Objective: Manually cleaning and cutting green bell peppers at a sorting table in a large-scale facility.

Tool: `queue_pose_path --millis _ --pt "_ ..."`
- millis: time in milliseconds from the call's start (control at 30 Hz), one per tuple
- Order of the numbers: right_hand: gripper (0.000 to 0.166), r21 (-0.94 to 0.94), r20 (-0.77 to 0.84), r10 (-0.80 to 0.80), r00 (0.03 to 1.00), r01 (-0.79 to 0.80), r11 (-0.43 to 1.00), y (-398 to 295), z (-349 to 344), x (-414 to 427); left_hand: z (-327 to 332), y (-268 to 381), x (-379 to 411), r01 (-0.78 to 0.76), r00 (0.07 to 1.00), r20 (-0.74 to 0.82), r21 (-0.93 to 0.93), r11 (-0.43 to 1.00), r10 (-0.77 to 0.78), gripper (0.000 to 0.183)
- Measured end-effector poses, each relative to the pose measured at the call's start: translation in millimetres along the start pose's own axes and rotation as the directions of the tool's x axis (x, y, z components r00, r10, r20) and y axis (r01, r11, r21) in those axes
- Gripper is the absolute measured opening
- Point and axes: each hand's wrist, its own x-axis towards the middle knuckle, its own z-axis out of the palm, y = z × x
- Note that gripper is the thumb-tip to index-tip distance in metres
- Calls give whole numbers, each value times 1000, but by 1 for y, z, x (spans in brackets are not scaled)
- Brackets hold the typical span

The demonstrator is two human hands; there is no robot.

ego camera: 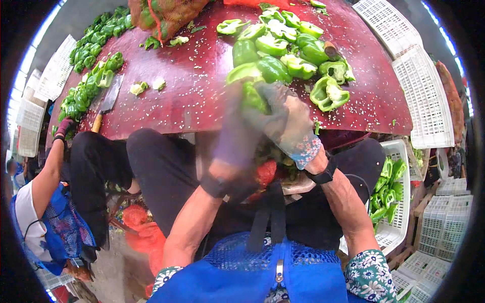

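My left hand [237,121], in a purple glove and blurred, is at the near edge of the red table. My right hand [278,110], in a dark glove with a flowered cuff, is beside it, fingers curled on a green pepper piece [253,96]. What my left hand grips is lost in the blur. Just beyond both hands lies a pile of cut green bell peppers [273,45], some showing pale seeds and cores. A brown handle end [330,49] sticks out among them. A halved pepper [329,94] rests right of my right hand.
The red tabletop [174,98] is strewn with seeds. A mesh sack [166,15] stands at its far side. A cleaver [112,94] and more peppers [81,96] lie left, near a co-worker's gloved hand [65,127]. A white crate [401,227] of pepper pieces stands at right.
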Motion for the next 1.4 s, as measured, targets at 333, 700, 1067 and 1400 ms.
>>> queue_pose_path --millis 333,700,1067,1400 --pt "24 441 -187 186 965 -86 893 -17 26 -16 -7 -19 -2 -174 974 -60 419 891 218 39" --pt "19 456 -123 361 924 -270 848 -32 57 -19 -25 -39 -11 44 987 -158 283 958 2 40" --pt "27 881 20 526 850 -264 393 -30 36 32 -47 -10 -13 54 981 -157 -346 937 -115 32" --pt "28 204 263 -2 965 -53 978 -55 21 34 -61 18 -8 -4 966 -244 -354 935 -88 46"
